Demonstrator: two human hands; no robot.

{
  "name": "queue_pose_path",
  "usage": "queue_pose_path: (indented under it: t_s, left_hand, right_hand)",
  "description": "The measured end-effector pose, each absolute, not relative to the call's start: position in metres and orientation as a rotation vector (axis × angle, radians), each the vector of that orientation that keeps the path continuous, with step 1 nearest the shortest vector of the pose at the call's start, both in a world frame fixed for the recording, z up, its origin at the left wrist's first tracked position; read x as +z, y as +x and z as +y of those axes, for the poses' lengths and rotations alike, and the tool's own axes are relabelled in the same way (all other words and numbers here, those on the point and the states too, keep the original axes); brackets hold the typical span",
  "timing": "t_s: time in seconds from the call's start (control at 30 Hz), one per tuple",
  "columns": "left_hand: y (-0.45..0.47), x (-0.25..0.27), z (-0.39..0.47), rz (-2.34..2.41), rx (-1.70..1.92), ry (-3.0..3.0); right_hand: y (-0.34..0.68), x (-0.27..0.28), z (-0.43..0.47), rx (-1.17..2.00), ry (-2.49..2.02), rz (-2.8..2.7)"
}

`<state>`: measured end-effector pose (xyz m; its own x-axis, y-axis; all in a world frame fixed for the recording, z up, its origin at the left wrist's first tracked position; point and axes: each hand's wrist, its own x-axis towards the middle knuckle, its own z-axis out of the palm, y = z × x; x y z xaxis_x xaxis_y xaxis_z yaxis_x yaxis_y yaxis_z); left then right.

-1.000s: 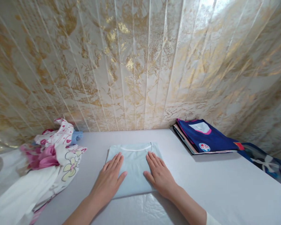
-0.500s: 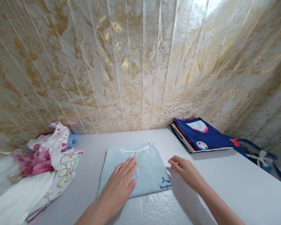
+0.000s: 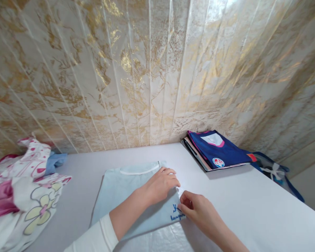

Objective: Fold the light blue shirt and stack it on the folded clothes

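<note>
A pale blue T-shirt (image 3: 112, 196), folded into a flat rectangle, lies in front of me with its white-trimmed neckline at the far side. Dark blue lettering and a small figure show at its near right corner. My left hand (image 3: 161, 184) reaches across it, fingers curled down at the right edge; its thumb is hidden. Just below, my right hand (image 3: 196, 205) pinches that same edge beside the printed figure. A bit of white fabric shows between the two hands.
On the left lies a loose heap of clothes (image 3: 42, 206), white, pink and flowered. A stack of folded clothes (image 3: 233, 154), navy on top, sits at the back right. Beyond it is a blue-edged mesh bag (image 3: 278, 175). A gold-patterned curtain (image 3: 147, 87) hangs behind the white table (image 3: 241, 203).
My left hand has slid right, from the middle of the T-shirt to its right edge. My right hand has come down onto that edge. The view has turned slightly to the right.
</note>
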<state>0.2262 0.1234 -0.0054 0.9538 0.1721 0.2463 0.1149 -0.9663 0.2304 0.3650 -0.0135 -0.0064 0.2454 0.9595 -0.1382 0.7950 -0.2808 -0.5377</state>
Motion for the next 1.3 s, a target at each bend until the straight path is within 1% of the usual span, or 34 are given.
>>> queue_pose_path:
  t_s: [0.3, 0.5, 0.83, 0.9, 1.0, 1.07, 1.17, 1.3]
  left_hand:
    - [0.233, -0.012, 0.120, 0.174, 0.475, 2.834]
    - [0.234, -0.016, 0.120, 0.216, 0.539, 2.772]
    - [0.232, -0.019, 0.121, 0.315, 0.556, 2.760]
    - [0.231, -0.019, 0.121, 0.322, 0.566, 2.760]
    - [0.231, -0.020, 0.122, 0.323, 0.584, 2.752]
    - [0.231, -0.021, 0.123, 0.322, 0.589, 2.746]
    - [0.232, -0.024, 0.124, 0.344, 0.590, 2.739]
    - [0.234, -0.027, 0.124, 0.410, 0.587, 2.731]
  right_hand:
    - [0.367, -0.010, -0.015, 0.736, -2.145, -1.597]
    - [0.365, -0.017, -0.010, 0.633, -2.153, -1.597]
    - [0.369, -0.017, 0.010, 0.629, -2.132, -1.538]
    - [0.371, -0.018, 0.011, 0.694, -2.088, -1.519]
    - [0.374, -0.019, 0.011, 0.892, -1.985, -1.465]
    - [0.375, -0.018, 0.010, 0.948, -1.976, -1.461]
    - [0.376, -0.013, 0.008, 0.890, -2.064, -1.546]
    - [0.376, -0.009, 0.005, 0.678, -2.191, -1.685]
